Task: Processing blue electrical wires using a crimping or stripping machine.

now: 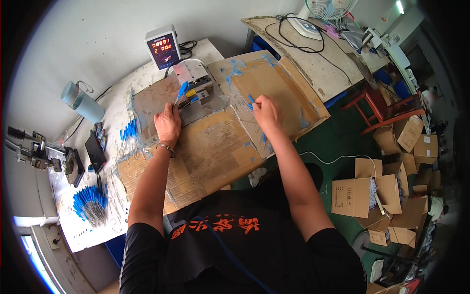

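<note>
My left hand is closed at the left side of a small metal fixture. A thin piece with a blue end rises from its fingertips, beside the fixture's yellow part. Another blue strip lies low against the fixture. Over the cardboard on the right, my right hand is closed, and a short blue piece shows at its fingertips. Left of my left hand lies a bunch of thin blue-ended pieces. A larger bundle of blue-ended thin metal pieces rests at the table's near left.
A counter box with a red display stands behind the fixture. On the left are a light-blue bottle, a black phone-like slab and a metal clamp device. Cardboard boxes and a red chair stand to the right.
</note>
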Tool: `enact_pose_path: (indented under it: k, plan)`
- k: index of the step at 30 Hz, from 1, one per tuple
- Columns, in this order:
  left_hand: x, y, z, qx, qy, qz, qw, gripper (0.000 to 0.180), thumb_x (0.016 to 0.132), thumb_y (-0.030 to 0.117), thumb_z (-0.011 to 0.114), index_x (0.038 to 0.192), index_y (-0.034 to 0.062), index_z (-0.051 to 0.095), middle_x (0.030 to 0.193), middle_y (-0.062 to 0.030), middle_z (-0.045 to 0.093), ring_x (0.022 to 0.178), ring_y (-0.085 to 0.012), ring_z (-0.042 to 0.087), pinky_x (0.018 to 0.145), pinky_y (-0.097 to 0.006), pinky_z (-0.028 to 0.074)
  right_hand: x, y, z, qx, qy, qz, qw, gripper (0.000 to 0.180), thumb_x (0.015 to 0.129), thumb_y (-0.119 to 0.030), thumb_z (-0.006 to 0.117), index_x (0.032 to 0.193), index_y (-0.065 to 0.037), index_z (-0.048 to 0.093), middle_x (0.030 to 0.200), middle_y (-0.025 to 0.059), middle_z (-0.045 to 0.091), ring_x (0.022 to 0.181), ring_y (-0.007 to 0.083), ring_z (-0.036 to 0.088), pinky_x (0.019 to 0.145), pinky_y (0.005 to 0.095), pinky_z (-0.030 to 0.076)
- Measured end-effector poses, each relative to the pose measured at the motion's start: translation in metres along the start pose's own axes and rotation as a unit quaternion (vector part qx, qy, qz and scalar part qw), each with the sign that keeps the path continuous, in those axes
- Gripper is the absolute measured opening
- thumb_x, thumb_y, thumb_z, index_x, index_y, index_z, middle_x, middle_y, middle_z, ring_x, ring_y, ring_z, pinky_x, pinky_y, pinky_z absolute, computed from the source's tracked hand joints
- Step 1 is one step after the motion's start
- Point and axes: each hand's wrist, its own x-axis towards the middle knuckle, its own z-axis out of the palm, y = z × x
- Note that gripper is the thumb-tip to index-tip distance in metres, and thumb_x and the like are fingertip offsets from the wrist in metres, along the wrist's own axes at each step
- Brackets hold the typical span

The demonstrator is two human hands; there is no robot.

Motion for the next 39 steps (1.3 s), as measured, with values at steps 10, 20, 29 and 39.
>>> enact_pose_path:
  k: [10, 20, 29, 39]
  plan:
    - [-0.002, 0.004, -0.009, 0.032, -0.028, 0.022, 0.999, 0.012, 0.088, 0.022, 0.054, 0.091, 0.0103, 0.056, 0.073, -0.0114, 0.064, 0.076, -0.03, 0.062, 0.08, -0.039, 0.039, 0.011, -0.005, -0.025, -0.046, -0.092, 0.074, 0.992, 0.009, 0.08, -0.018, 0.058, 0.081, -0.013, 0.065, 0.081, 0.0101, 0.066, 0.08, 0.0315, 0.063, 0.067, 0.0426, 0.05]
    - [-0.001, -0.003, -0.004, -0.011, -0.014, 0.016, 1.0, 0.013, 0.089, 0.022, 0.054, 0.088, 0.0087, 0.055, 0.074, -0.012, 0.064, 0.075, -0.0327, 0.06, 0.077, -0.04, 0.041, -0.038, -0.081, 0.053, 0.196, -0.151, -0.051, 0.968, 0.014, 0.081, -0.022, 0.063, 0.079, -0.008, 0.061, 0.069, 0.0109, 0.064, 0.066, 0.0307, 0.063, 0.06, 0.0404, 0.048]
    - [0.002, -0.002, -0.006, -0.134, 0.012, -0.114, 0.984, 0.017, 0.093, 0.022, 0.05, 0.086, 0.007, 0.052, 0.067, -0.015, 0.061, 0.069, -0.0401, 0.056, 0.069, -0.048, 0.042, -0.016, -0.094, 0.085, 0.206, -0.114, 0.002, 0.972, 0.016, 0.081, -0.019, 0.064, 0.081, -0.003, 0.063, 0.069, 0.0088, 0.065, 0.063, 0.022, 0.063, 0.06, 0.0336, 0.048]
    - [0.003, 0.001, -0.01, -0.12, -0.011, -0.108, 0.987, 0.015, 0.093, 0.022, 0.049, 0.086, 0.0091, 0.052, 0.062, -0.0107, 0.06, 0.065, -0.0335, 0.058, 0.073, -0.041, 0.041, -0.015, -0.095, 0.09, 0.221, -0.101, 0.019, 0.97, 0.016, 0.081, -0.02, 0.065, 0.08, -0.004, 0.063, 0.067, 0.008, 0.065, 0.061, 0.02, 0.062, 0.059, 0.0326, 0.047]
